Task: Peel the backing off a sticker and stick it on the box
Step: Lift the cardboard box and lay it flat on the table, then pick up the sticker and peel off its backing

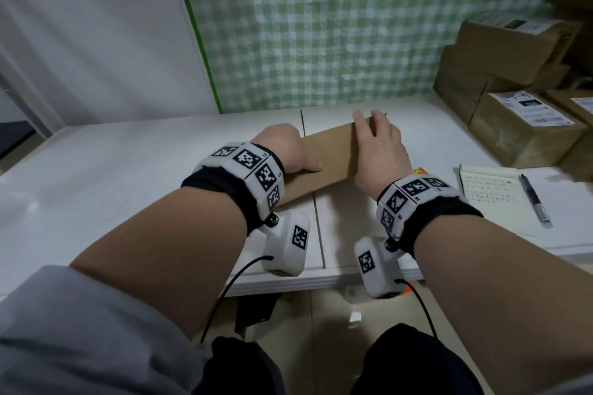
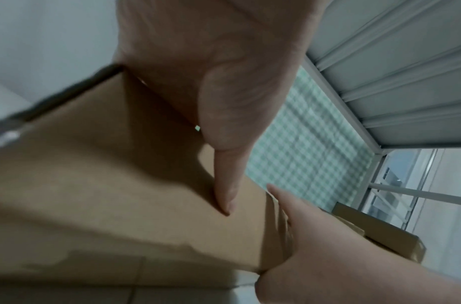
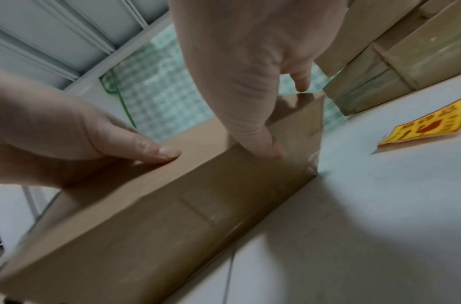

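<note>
A plain brown cardboard box (image 1: 327,154) lies across the middle of the white table (image 1: 112,186). My left hand (image 1: 282,147) holds its left end, thumb (image 2: 226,185) flat on the top face; the other fingers are hidden behind the box. Over the right end, my right hand (image 1: 378,144) spans the box (image 3: 172,216), with fingers reaching to the far edge and the thumb (image 3: 271,148) against the near side. A yellow and red sticker (image 3: 427,125) lies flat on the table just right of the box, untouched; only its corner (image 1: 420,171) shows past my right wrist.
Several taped cardboard boxes (image 1: 519,125) with shipping labels are stacked at the table's right rear. A written notebook (image 1: 491,199) with a black pen (image 1: 534,199) lies at the right front. A green checked cloth (image 1: 321,26) hangs behind the table.
</note>
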{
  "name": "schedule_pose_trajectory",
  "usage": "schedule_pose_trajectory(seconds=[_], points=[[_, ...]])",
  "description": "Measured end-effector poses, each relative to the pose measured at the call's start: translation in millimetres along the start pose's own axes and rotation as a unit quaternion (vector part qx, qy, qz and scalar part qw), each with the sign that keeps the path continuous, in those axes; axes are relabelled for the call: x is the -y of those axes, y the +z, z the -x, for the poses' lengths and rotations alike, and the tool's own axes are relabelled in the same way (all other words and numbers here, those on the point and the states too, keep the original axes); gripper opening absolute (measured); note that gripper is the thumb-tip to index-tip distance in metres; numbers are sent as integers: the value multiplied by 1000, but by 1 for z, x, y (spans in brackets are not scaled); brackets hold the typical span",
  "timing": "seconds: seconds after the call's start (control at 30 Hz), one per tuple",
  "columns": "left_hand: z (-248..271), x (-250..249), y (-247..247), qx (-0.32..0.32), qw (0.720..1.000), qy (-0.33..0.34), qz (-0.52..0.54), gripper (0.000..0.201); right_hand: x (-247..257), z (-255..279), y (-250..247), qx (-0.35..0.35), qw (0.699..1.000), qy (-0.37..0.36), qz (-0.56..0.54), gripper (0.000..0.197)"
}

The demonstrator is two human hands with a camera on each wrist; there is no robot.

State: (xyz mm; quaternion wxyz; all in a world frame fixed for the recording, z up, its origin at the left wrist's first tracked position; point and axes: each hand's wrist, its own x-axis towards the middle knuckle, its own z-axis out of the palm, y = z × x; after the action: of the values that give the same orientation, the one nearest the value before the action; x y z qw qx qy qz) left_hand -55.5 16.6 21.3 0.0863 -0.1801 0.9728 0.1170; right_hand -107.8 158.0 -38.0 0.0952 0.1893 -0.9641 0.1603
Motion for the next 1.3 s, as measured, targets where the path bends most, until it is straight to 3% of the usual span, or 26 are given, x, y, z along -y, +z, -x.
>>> schedule_pose_trajectory(seconds=[0.1, 0.23, 0.3, 0.5, 0.63, 0.8, 0.9, 1.0, 1.1, 1.3], points=[[-4, -14, 5, 16, 1000, 17, -10, 66, -22, -1, -2, 3, 997, 79, -13, 80], [-5, -28, 14, 24, 999, 41, -17, 69, -53, -3, -4, 60, 982, 177, 14, 37], [-6, -33, 20, 29, 998, 46, -25, 74, -65, -5, -1, 101, 973, 203, 38, 33], [-14, -49, 35, 45, 996, 21, -69, 87, -90, -11, 15, 153, 956, 238, 74, 34], [-17, -54, 40, 35, 996, -7, -83, 93, -98, -8, 17, 145, 961, 228, 55, 8], [-24, -54, 49, 33, 995, -54, -77, 108, -101, -11, 16, 137, 963, 230, 22, 6], [-27, -53, 53, 21, 995, -68, -74, 110, -105, -11, 16, 139, 962, 234, 7, 20], [-28, -53, 53, 17, 994, -70, -85, 110, -106, -7, 13, 128, 964, 232, -22, 2], [-26, -52, 50, 21, 993, -66, -99, 109, -107, -3, 11, 111, 967, 226, -34, 20], [-16, -38, 46, 27, 991, -68, -111, 112, -102, 5, -4, 72, 967, 231, -79, 26]])
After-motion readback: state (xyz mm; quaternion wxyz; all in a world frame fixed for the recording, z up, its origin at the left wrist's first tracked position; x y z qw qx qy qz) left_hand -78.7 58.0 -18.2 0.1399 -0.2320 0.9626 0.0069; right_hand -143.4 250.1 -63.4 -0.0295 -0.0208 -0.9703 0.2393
